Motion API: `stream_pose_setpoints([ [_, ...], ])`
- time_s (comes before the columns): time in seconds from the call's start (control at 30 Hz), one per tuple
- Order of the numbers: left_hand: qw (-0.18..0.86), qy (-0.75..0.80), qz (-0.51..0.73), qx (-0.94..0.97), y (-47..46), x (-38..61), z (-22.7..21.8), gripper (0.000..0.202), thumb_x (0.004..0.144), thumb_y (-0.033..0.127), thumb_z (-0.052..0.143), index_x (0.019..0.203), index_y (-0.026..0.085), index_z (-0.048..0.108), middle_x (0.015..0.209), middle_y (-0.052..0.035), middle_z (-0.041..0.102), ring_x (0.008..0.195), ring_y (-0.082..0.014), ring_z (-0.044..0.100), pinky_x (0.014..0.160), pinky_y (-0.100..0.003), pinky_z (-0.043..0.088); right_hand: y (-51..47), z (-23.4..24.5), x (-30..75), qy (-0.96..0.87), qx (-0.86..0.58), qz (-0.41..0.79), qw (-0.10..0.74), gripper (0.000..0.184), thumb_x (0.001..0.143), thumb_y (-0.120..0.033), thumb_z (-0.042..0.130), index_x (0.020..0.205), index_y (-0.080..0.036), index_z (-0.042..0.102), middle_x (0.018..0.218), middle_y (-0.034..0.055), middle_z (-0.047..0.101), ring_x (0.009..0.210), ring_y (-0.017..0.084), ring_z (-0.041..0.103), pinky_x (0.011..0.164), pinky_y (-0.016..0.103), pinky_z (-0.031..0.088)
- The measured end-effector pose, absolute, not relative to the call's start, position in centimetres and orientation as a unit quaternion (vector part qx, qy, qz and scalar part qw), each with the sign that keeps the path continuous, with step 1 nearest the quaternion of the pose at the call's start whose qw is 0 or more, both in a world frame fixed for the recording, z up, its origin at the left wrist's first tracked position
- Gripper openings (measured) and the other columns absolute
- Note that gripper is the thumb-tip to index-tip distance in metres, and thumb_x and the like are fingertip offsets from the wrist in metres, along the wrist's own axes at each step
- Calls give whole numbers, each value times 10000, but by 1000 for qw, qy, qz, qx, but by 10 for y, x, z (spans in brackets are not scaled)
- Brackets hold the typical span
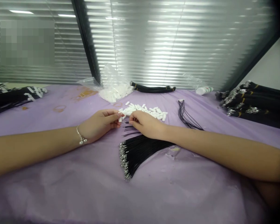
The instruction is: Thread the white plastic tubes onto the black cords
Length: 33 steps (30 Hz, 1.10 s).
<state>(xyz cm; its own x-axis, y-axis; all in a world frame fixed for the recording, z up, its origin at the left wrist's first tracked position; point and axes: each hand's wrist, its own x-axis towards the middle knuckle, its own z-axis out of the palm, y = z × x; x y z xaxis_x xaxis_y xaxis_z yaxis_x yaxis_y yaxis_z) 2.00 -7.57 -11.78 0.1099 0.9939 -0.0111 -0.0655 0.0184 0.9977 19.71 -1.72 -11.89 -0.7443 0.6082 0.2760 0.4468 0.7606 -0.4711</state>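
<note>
lilac cloth (60,189) covers the table; the left hand (99,123) pinches a white tube (120,118), the right hand (146,124) pinches a black cord (130,127), many tubes (142,109) lie loose beyond the hands, and a cord bunch (140,154) waits just below them.

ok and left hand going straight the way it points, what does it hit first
Probably the right hand, just across a small gap from the left hand, though depth is hard to judge.

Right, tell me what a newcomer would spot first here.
The left hand and right hand meet at centre, before a heap of small white tubes. Just below, a fanned bundle of black cords with metal ends spreads over the lilac tablecloth. Black bundles stack far right.
</note>
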Motion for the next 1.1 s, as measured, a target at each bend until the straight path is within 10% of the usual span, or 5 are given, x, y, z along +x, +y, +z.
stream_pose_setpoints([
  [1.1,536,467,423,562,-85,13,-117,134,743,278,620,769,147,617,796,-24,621,822,-120,593,821,-235,482,-25,-115,199,-938,-252,175,164,180,878,-236,361,811,-140,498,813,28,557,727,107,474,673,217,340],
])
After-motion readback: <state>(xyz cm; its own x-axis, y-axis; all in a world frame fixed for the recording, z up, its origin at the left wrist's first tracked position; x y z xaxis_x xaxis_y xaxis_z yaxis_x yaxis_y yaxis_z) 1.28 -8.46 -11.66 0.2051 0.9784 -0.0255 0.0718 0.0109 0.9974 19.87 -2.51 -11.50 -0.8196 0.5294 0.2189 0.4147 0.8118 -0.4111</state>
